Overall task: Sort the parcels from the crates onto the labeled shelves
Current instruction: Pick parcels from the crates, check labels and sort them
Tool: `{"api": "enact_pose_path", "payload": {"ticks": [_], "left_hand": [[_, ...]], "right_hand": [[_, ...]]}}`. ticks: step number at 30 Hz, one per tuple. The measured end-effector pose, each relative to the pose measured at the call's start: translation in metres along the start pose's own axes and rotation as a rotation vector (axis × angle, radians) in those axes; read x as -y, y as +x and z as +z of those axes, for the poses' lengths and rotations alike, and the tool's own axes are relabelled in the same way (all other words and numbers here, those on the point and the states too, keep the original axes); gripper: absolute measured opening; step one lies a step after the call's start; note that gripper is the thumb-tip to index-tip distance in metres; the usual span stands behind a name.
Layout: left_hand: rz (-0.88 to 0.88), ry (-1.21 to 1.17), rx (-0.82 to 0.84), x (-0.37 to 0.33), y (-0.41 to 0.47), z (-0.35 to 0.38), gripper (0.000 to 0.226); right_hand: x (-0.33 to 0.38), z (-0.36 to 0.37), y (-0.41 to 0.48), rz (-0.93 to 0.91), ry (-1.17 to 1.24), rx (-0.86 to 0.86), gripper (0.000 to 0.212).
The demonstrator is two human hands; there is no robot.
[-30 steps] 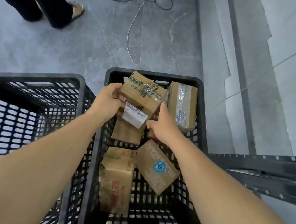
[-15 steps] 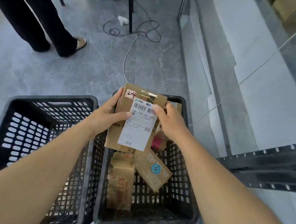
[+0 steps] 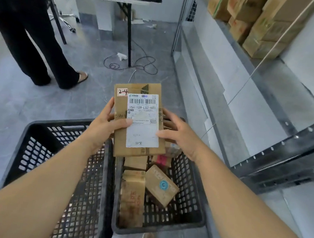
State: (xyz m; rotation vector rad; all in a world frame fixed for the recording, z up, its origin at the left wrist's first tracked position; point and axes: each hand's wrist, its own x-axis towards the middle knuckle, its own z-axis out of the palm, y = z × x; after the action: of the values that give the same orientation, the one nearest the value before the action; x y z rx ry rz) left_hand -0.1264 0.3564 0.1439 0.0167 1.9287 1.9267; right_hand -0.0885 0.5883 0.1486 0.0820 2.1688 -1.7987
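One parcel [image 3: 140, 120], marked 2-4, is held label-up above the right crate [image 3: 157, 232], approx. 12 o'clock from the body. It is gripped by the left hand [image 3: 102, 129] and right hand [image 3: 180, 136], thumbs on the label, fingers behind. It is not yet shelved; the shelf [image 3: 287, 156] is at 2 o'clock. Several other parcels [image 3: 160, 185] lie in the right crate; none are seen in the left crate [image 3: 33, 154]. Est.: task far from done.
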Motion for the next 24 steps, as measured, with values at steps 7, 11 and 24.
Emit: {"api": "enact_pose_path", "payload": {"ticks": [7,11,24], "left_hand": [[0.07,0.03,0.139,-0.022,-0.023,-0.005,0.099],[0.11,0.068,0.216,-0.029,-0.033,0.003,0.101],[0.24,0.136,0.468,-0.041,-0.086,0.081,0.08]], "right_hand": [[0.0,0.023,-0.051,-0.013,0.169,-0.037,0.083],[0.0,0.035,-0.079,-0.059,0.165,-0.163,0.089],[-0.007,0.039,-0.195,-0.137,0.086,-0.49,0.091]]}}
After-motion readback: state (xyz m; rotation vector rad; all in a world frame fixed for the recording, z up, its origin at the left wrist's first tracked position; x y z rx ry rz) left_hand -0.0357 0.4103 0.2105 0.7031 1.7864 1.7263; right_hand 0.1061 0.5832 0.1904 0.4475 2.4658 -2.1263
